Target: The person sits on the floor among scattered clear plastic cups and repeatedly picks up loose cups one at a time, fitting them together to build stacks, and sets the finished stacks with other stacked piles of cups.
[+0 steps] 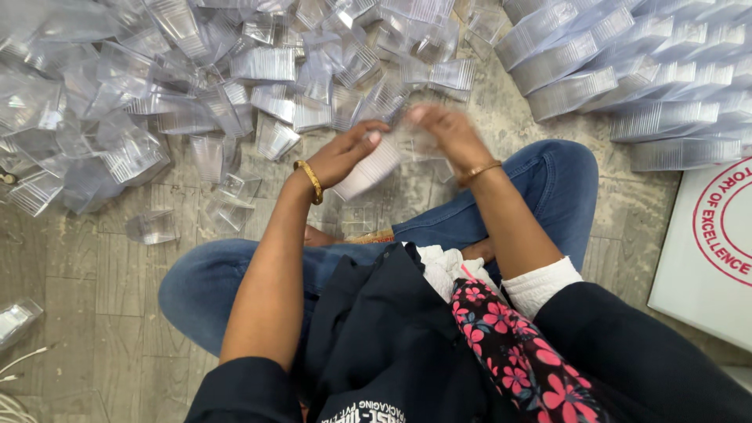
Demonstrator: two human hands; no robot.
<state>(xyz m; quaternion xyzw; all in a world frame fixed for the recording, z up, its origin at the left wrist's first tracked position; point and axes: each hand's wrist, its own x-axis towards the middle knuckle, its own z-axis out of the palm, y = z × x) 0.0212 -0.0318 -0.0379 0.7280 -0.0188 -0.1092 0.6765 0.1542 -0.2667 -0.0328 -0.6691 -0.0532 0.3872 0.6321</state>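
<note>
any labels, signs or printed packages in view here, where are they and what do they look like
White board: right edge, flat on the floor, rectangular, bearing part of a red circular stamp with red lettering.
Dark garment: bottom centre, on the person's lap, with small white printed lettering at its lower edge.
Clear plastic cups: piled at top, with no label to be seen.

White board [697,258] — grey floor [94,329] beneath.

Right hand [448,135] smeared by motion blur, its fingertips indistinct, clear piece at its fingers too blurred to make out, pile of clear plastic cups [196,86] cut off by the top and left edges, white board [709,258] cropped at the right edge, person's feet hidden under folded legs
</note>
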